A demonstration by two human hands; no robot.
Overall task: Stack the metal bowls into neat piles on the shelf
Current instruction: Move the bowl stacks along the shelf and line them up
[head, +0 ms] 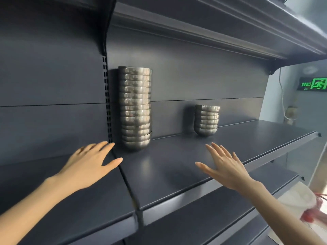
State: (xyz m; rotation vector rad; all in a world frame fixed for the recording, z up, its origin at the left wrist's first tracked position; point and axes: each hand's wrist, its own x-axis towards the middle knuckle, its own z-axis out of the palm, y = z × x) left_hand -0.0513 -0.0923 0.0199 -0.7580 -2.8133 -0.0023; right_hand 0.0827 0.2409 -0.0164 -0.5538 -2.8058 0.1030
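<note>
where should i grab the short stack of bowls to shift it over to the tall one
Probably low: cup the bottom bowl of the short stack from both sides, coming in from the front. The bowls are only nested, so a higher grip would likely lift just the upper ones, and the back panel close behind leaves only front and sides open.

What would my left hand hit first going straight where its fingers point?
Your left hand would probably meet the tall stack of shiny metal bowls near its base; depth is unclear.
</note>
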